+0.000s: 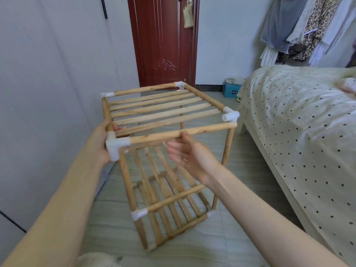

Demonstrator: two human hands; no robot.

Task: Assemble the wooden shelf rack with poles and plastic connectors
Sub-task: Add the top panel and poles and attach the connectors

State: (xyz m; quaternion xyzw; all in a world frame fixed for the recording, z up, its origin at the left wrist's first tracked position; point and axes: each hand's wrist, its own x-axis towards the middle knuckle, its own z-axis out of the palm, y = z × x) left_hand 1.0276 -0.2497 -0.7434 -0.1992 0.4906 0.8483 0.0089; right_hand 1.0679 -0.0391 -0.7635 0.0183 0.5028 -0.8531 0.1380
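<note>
The wooden shelf rack (163, 151) is standing on the tiled floor (240, 170) between a pale wall on one side and the bed (298, 132) on the other, with the dark red door (163, 41) behind it. Its top tier of slats is sitting level, and a lower tier is showing beneath it.

The person's left hand (103, 140) is gripping the near-left corner of the top frame, fingers curling over the side pole just behind the white plastic connector (116, 144) there. The right hand (187, 152) is hovering just under the front pole (183, 132), palm turned inward, fingers loosely spread and blurred — whether the thumb is touching the pole I cannot tell, but it is not holding anything that I can see.

That front pole is sitting in the near-left connector at one end; its far end (232, 124) is lying bare, just below the open socket of the near-right connector (230, 116) and on top of the upright pole there — not plugged in.

Clothes (308, 27) are hanging in the far corner above the bed, and a blue box (231, 90) is resting on the floor by the wall.
</note>
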